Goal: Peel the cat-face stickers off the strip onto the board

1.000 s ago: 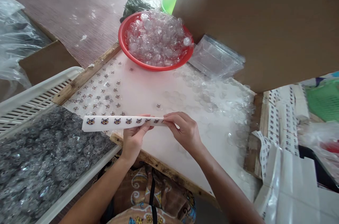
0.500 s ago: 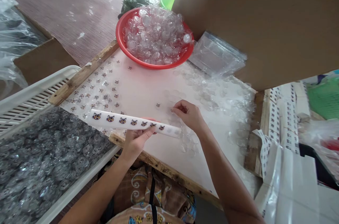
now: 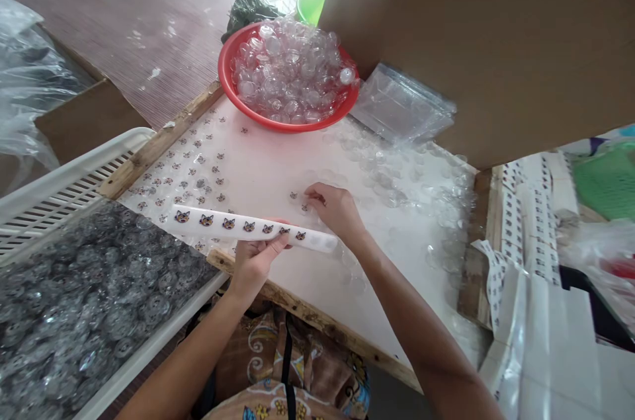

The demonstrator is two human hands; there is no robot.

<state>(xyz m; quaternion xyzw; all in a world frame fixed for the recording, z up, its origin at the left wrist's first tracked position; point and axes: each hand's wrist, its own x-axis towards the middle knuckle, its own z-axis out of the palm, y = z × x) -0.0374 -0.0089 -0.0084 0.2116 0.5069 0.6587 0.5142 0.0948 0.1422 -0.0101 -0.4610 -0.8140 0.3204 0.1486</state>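
My left hand (image 3: 255, 266) grips a white strip of cat-face stickers (image 3: 238, 225), thumb on top and fingers beneath. The strip's right end has bare backing. Just past it my right hand (image 3: 335, 208) is closed in a pinch low over the white board (image 3: 262, 165). At its fingertips shows a small cat-face sticker (image 3: 304, 207); whether it touches the clear disc under it I cannot tell. Close by on the left lies another stickered disc (image 3: 293, 195). Clear discs (image 3: 391, 185) without print spread over the board's right side, and stickered discs (image 3: 191, 172) over its left.
A red basin (image 3: 233, 106) heaped with clear round pieces stands at the board's far end, beside clear plastic bags (image 3: 401, 102). At left is a white basket (image 3: 124, 149) of clear and dark pieces. Cardboard (image 3: 486, 43) rises at right, near more sticker strips (image 3: 540, 235).
My right hand has moved left, bringing a cat-face sticker close to the stickered disc. My left hand still holds the strip in nearly the same place.
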